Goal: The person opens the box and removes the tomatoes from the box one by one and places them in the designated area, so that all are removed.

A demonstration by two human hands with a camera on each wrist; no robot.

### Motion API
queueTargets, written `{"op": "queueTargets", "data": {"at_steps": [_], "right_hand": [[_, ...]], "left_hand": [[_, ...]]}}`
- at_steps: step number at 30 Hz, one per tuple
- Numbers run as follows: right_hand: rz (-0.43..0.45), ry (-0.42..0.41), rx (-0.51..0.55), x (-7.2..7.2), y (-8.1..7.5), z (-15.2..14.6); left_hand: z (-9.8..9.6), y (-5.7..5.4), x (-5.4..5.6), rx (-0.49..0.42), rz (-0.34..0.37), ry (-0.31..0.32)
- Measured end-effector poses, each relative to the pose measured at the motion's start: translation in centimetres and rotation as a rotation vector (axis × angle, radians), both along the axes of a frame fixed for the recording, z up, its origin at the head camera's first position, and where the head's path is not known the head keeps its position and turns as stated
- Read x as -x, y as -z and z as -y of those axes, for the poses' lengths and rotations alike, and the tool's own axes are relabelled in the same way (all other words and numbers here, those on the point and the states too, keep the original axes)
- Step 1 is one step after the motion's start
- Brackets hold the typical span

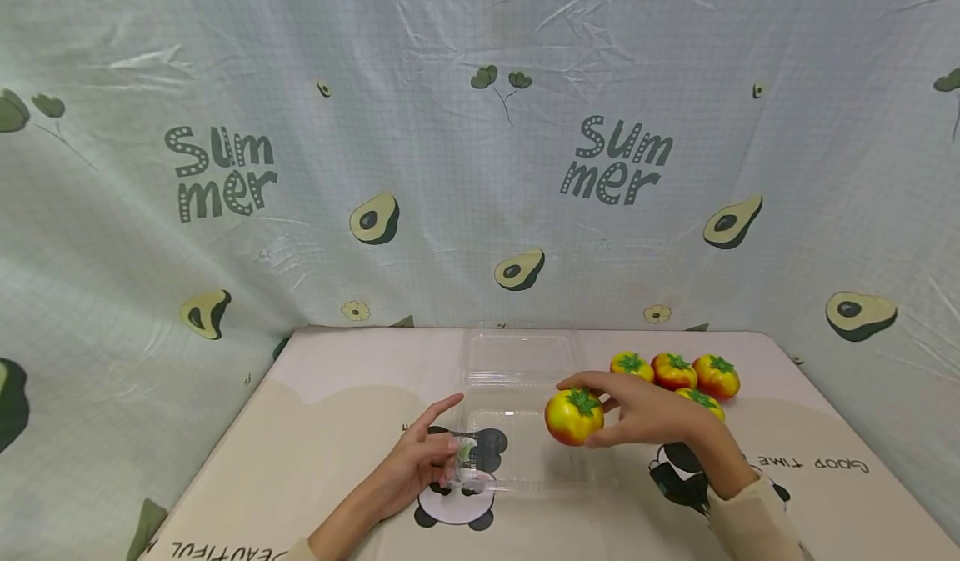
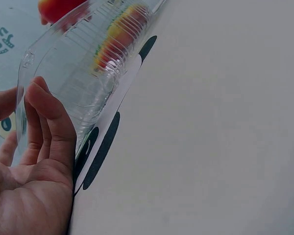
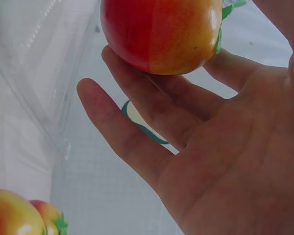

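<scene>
My right hand point(image 1: 637, 411) holds a shiny red-and-yellow tomato-like fruit point(image 1: 574, 417) with a green leafy top, fingers and thumb about its sides. In the right wrist view the fruit point(image 3: 161, 34) rests against the fingertips, away from the palm. It hangs over the right part of a clear plastic container point(image 1: 525, 482), whose lid point(image 1: 521, 353) lies open toward the back. My left hand point(image 1: 416, 461) pinches the container's left rim, index finger pointing outward. The left wrist view shows the thumb and curled fingers at the clear wall point(image 2: 68, 73).
Several similar fruits point(image 1: 716, 376) sit in a group at the back right, beyond my right forearm. The pale tabletop point(image 1: 315, 444) bears panda prints and lettering. A curtain point(image 1: 450, 161) printed with avocados rises behind the table's back edge.
</scene>
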State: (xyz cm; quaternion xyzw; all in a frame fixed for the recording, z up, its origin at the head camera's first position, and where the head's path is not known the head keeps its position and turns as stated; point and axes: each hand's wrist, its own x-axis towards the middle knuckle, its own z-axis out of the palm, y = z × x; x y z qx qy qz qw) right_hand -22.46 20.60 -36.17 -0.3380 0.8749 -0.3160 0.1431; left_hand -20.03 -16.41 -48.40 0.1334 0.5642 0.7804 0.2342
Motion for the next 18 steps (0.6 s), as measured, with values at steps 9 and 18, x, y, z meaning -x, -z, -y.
{"op": "queueTargets", "data": {"at_steps": [9,18], "right_hand": [[-0.019,0.026,0.004,-0.2,0.1,-0.8],[-0.057,0.062,-0.009,-0.2,-0.2,-1.8]], "left_hand": [[0.0,0.0,0.0,-0.001,-0.004,0.0],[0.0,0.0,-0.1,-0.005,-0.009,0.004]]}}
